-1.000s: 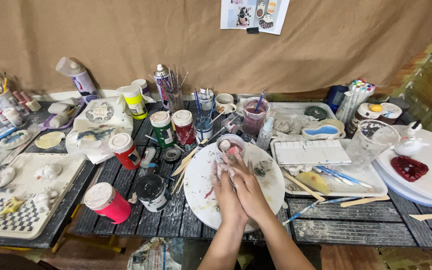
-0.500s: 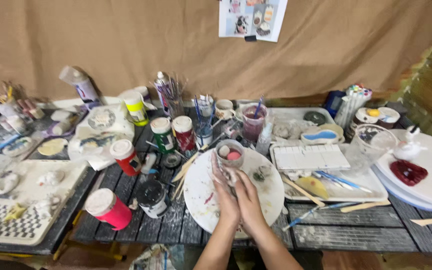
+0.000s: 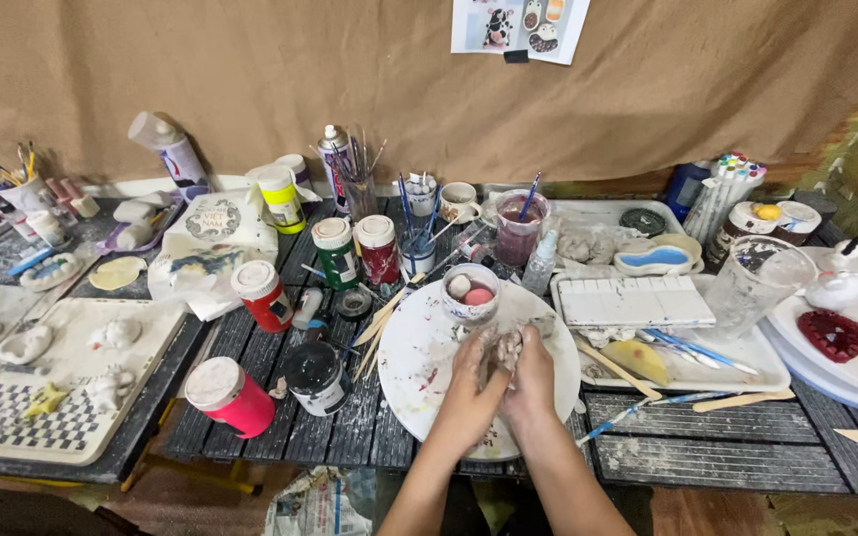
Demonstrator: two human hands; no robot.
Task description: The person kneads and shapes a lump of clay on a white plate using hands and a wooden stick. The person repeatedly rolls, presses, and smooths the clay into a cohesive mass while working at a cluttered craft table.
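The dark slatted table [image 3: 747, 452] carries everything, and the round white work board [image 3: 419, 367] near its front edge serves as the landmark. Left of the board a pale tray [image 3: 71, 397] holds small unpainted clay figures; right of the board a white tray [image 3: 717, 367] holds a white paint palette [image 3: 633, 301] and brushes. Just left of the board stand a red-pink paint jar [image 3: 230, 395] and a black paint jar [image 3: 316, 377]. At the board's far edge sits a small bowl [image 3: 471, 291] with a pink and a pale ball inside.

Over the middle of the board, the left hand [image 3: 474, 382] and the right hand [image 3: 530, 377] are pressed together, fingers closed around a small lump of grey clay [image 3: 506, 347] that shows just between the fingertips. The clay is held slightly above the board, on the near side of the bowl.

The step in hand looks like kneading or shaping the lump between the hands. The next move likely calls for steady, even pressure and a turn of the lump, while keeping clear of the bowl just beyond.

Against the earlier frames, the hands have drawn back from the bowl toward the board's middle and closed more tightly together; the jars and trays stay where they were.
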